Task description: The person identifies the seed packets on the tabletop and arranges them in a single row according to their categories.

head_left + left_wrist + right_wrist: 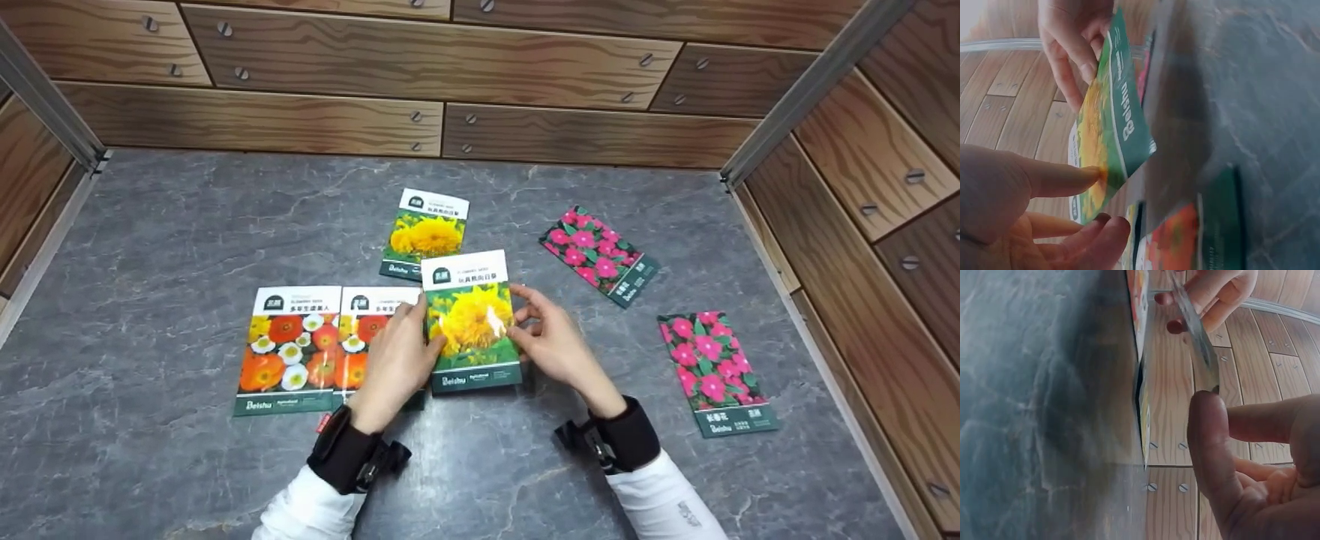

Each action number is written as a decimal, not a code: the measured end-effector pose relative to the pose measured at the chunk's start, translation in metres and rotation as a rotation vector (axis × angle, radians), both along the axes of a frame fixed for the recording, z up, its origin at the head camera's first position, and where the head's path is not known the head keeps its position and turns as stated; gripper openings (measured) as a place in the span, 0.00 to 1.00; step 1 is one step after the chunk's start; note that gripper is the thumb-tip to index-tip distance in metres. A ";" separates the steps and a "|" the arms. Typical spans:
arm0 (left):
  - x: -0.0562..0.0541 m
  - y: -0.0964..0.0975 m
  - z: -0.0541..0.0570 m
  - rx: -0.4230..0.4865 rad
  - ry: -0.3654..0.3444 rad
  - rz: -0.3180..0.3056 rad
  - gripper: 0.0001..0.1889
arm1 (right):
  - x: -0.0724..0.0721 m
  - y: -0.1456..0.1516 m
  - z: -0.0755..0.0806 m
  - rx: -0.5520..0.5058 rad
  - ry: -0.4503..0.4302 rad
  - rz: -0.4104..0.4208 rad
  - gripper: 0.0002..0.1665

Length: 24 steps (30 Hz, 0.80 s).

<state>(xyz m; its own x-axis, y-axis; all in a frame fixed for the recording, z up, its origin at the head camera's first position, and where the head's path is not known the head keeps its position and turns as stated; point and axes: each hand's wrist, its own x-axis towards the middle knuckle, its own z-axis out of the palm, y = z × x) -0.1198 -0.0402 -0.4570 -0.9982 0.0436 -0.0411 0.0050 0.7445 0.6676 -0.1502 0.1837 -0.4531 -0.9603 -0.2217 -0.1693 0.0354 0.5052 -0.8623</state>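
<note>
A yellow-flower seed packet (469,319) is held up off the tabletop, its printed front toward the head camera. My left hand (397,352) pinches its left edge, thumb (1067,179) on the front and fingers behind. At the opposite edge my right hand (559,341) pinches it, with the thumb (1210,439) against the edge in the right wrist view. Below my left hand lies an orange-and-red poppy packet (352,382), partly hidden by it. Another poppy packet (289,356) lies left of that one. Behind the held packet lies a second yellow-flower packet (427,232), its lower corner covered.
Two pink-flower packets lie to the right, one tilted (600,255) farther back and one (716,375) nearer. The grey marbled tabletop (187,225) is bounded by wood-patterned walls (300,116) at the back and sides.
</note>
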 end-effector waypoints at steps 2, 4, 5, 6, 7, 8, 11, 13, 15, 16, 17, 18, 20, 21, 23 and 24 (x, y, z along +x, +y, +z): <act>0.001 0.000 -0.001 -0.037 -0.019 0.000 0.36 | 0.000 -0.001 -0.001 0.018 -0.012 0.001 0.38; 0.001 0.001 -0.001 -0.056 -0.023 -0.003 0.36 | 0.001 -0.002 -0.003 0.028 -0.021 0.003 0.38; 0.002 0.001 -0.002 -0.057 -0.020 -0.002 0.36 | 0.001 -0.002 -0.003 0.032 -0.024 0.005 0.38; 0.002 0.001 -0.002 -0.055 -0.019 -0.003 0.37 | 0.001 -0.003 -0.004 0.033 -0.027 0.008 0.38; 0.001 0.002 -0.003 -0.049 -0.015 -0.003 0.38 | 0.000 -0.003 -0.005 0.031 -0.031 0.012 0.38; 0.001 0.003 -0.003 -0.041 -0.012 -0.003 0.38 | 0.000 -0.002 -0.005 0.021 -0.034 0.016 0.38; 0.001 0.004 -0.003 -0.007 0.002 -0.006 0.40 | -0.001 0.000 -0.006 -0.018 -0.036 0.032 0.38; 0.002 0.005 -0.003 0.006 0.028 -0.018 0.40 | -0.001 0.002 -0.006 -0.041 -0.031 0.038 0.37; 0.005 0.005 -0.003 0.014 0.050 -0.039 0.38 | -0.001 0.003 -0.006 -0.054 -0.024 0.040 0.37; 0.006 0.005 -0.004 0.011 0.067 -0.057 0.37 | -0.001 0.004 -0.006 -0.055 -0.023 0.040 0.36; 0.007 0.005 -0.004 0.003 0.084 -0.076 0.36 | -0.001 0.004 -0.006 -0.054 -0.021 0.038 0.36; 0.008 0.005 -0.004 -0.009 0.100 -0.100 0.35 | -0.001 0.004 -0.007 -0.056 -0.021 0.037 0.36; 0.009 0.004 -0.005 -0.034 0.132 -0.150 0.32 | -0.002 0.005 -0.008 -0.054 -0.029 0.036 0.36; 0.009 0.004 -0.006 -0.048 0.144 -0.180 0.31 | -0.002 0.006 -0.009 -0.051 -0.036 0.036 0.36; 0.009 0.003 -0.008 -0.077 0.160 -0.239 0.29 | -0.002 0.006 -0.010 -0.044 -0.049 0.039 0.36; 0.009 0.003 -0.009 -0.090 0.161 -0.270 0.28 | -0.002 0.006 -0.010 -0.042 -0.057 0.042 0.36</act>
<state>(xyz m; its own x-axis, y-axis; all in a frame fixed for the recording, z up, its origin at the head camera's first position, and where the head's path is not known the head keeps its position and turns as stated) -0.1110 -0.0375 -0.4656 -0.9452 0.3106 0.1010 0.3104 0.7582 0.5734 -0.1523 0.1897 -0.4635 -0.9391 -0.2694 -0.2134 0.0648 0.4710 -0.8798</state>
